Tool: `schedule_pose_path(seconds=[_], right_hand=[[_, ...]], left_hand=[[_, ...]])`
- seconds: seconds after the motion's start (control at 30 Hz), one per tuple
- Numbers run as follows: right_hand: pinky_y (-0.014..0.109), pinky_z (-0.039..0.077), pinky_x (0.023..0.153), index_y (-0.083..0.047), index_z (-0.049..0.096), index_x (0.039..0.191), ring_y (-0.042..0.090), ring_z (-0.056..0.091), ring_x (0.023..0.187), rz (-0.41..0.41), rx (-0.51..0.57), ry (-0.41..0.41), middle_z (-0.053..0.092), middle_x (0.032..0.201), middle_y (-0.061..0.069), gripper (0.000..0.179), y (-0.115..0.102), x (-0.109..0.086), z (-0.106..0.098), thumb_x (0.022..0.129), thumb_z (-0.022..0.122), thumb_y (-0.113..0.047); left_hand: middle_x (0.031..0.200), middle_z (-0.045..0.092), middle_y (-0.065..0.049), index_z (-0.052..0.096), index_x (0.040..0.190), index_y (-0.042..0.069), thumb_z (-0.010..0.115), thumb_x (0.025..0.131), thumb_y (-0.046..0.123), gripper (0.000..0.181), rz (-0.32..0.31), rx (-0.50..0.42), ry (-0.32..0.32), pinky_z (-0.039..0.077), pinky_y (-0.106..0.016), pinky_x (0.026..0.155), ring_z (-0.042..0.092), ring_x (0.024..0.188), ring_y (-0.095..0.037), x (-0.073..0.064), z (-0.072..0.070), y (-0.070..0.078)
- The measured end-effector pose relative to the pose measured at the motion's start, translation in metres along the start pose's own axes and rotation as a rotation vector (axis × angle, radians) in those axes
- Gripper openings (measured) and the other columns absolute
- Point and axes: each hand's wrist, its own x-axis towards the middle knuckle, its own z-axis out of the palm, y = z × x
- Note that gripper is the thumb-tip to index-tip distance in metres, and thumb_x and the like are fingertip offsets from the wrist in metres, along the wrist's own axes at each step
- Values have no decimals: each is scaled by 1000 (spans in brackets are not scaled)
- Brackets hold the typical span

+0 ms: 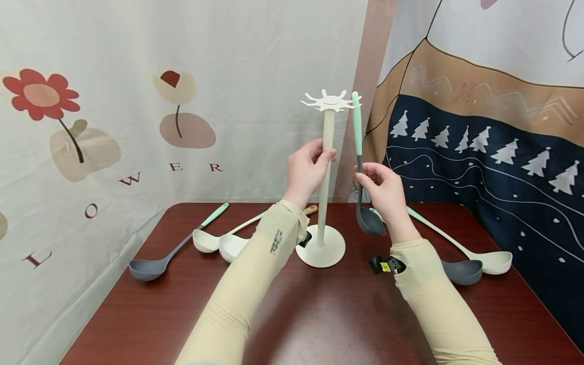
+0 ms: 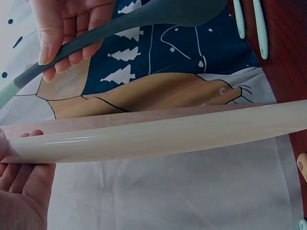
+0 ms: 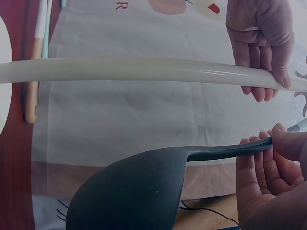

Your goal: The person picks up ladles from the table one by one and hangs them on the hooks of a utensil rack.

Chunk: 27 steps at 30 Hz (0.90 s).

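Note:
A white utensil stand (image 1: 327,172) rises from a round base, topped by a ring of hooks (image 1: 330,103). My left hand (image 1: 310,167) grips its post just above the middle; the left wrist view shows thumb and fingers around the post (image 2: 158,136). My right hand (image 1: 383,190) pinches the dark grey neck of a ladle (image 1: 357,121), which hangs upright with its mint handle uppermost. The handle's top overlaps the right-hand hooks in the head view. Its grey bowl (image 3: 129,191) hangs below my fingers, above the table.
On the left of the red-brown table (image 1: 319,314) lie a grey ladle (image 1: 150,268), a cream ladle (image 1: 207,241) and a white ladle (image 1: 232,247), partly behind my left sleeve. To the right are another cream ladle (image 1: 493,262) and a grey one (image 1: 465,272). Printed curtains hang behind.

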Motion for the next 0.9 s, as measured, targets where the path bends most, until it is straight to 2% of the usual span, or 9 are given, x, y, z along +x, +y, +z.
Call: schedule_pose_path(seconds=[0.27, 0.63, 0.9], right_hand=[[32, 46, 78, 4, 68, 117, 18, 57, 87, 5, -31, -21, 65, 94, 13, 27, 5, -2, 4, 96, 66, -14], [29, 44, 79, 6, 66, 119, 18, 53, 89, 3, -19, -37, 64, 103, 21, 28, -4, -4, 9, 97, 65, -11], [31, 44, 81, 3, 67, 117, 19, 52, 91, 7, -10, -42, 65, 106, 20, 26, 1, -1, 12, 97, 65, -14]], left_hand=[[87, 74, -1, 73, 104, 8, 69, 95, 17, 14, 4, -9, 7, 51, -24, 69, 67, 78, -10, 0, 1, -1], [86, 73, -1, 73, 103, 8, 68, 95, 17, 13, 8, -18, 11, 51, -24, 68, 67, 76, -10, -1, 1, 0], [87, 74, -3, 73, 104, 7, 68, 95, 16, 14, 15, -24, 11, 51, -25, 69, 68, 77, -10, -1, 0, 0]])
